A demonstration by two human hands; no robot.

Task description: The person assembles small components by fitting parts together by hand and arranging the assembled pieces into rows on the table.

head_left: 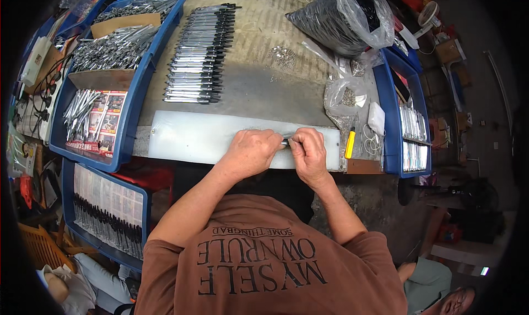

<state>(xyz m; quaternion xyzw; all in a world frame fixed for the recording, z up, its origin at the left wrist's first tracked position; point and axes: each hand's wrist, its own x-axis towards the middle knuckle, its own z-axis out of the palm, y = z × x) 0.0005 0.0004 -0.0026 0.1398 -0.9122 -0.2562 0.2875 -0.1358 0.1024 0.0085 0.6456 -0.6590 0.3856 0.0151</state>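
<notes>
Close together over the white board (193, 138), my two hands work on a small dark pen part (285, 142), most of which the fingers cover. My left hand (252, 152) is closed round its left end. From the other side the thumb and fingers of my right hand (309, 154) pinch it. Beyond the board lies a long, neat row of silver-and-black pens (198, 56), placed side by side. A yellow-handled screwdriver (350, 144) rests just right of the board.
At left, a blue tray (144, 67) holds silver pen parts; below it, another blue tray (146, 205) holds dark-tipped clear pieces. Tiny metal parts (282, 57) lie scattered on the table. A large plastic bag (325, 23) stands far right, near a blue bin (392, 144). People sit at both lower sides.
</notes>
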